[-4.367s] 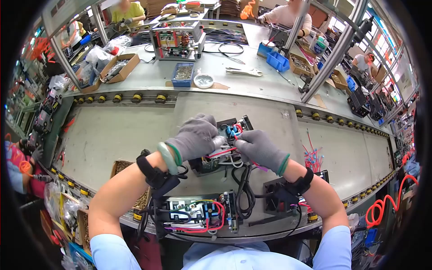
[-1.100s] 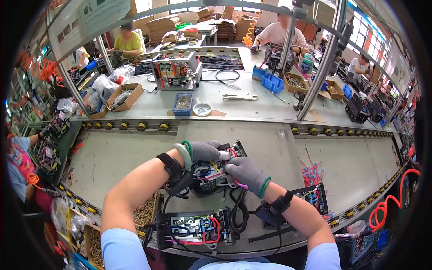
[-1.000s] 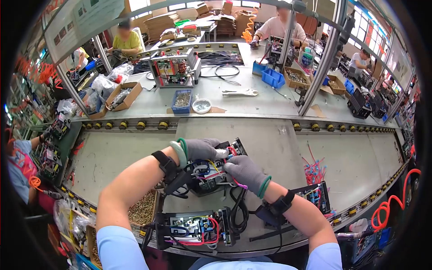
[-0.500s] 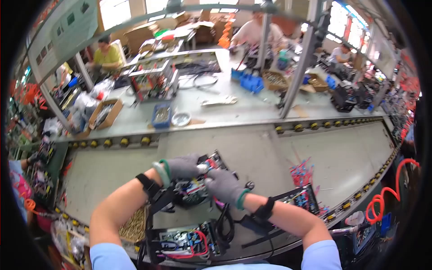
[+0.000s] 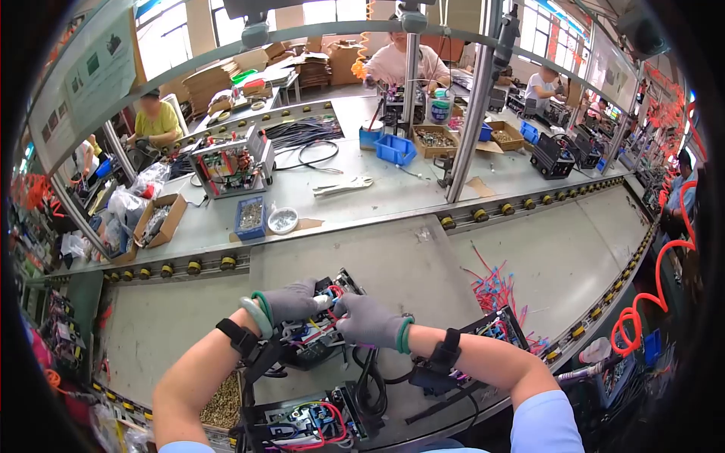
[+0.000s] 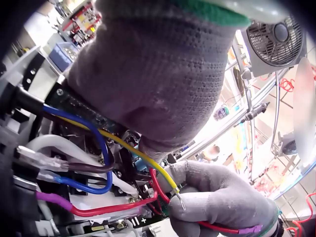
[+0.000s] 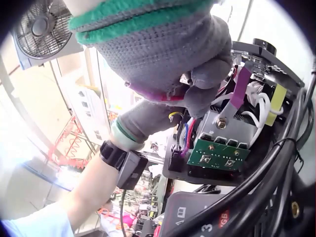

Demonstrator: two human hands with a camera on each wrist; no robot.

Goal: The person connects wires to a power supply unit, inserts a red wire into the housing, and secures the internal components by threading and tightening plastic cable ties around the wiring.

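An opened electronics unit [image 5: 311,341] with a black base and exposed circuit parts lies on the bench under both gloved hands. My right hand [image 5: 370,321] pinches a red wire [image 6: 217,226] with a purple sleeve between thumb and fingers. Beside that thumb, a yellow wire [image 6: 148,160] ends in a bare metal tip. My left hand [image 5: 294,302] reaches into the unit's far end, its thumb right at the red wires and blue parts; its other fingertips are hidden, and I cannot tell whether it grips. Blue wire [image 6: 104,163] and white cables curve across the unit.
A second opened unit [image 5: 302,423] lies nearer me, and another [image 5: 502,328] stands at the right beside a bundle of red wires [image 5: 491,291]. Black cable [image 5: 368,381] coils between them. A box of brass-coloured fasteners [image 5: 223,404] sits at left. Rollers [image 5: 194,267] line the bench.
The head view has swung to the right, so the bench sits lower and further left. Both hands stay at the same unit, closer together than in the oldest frame.
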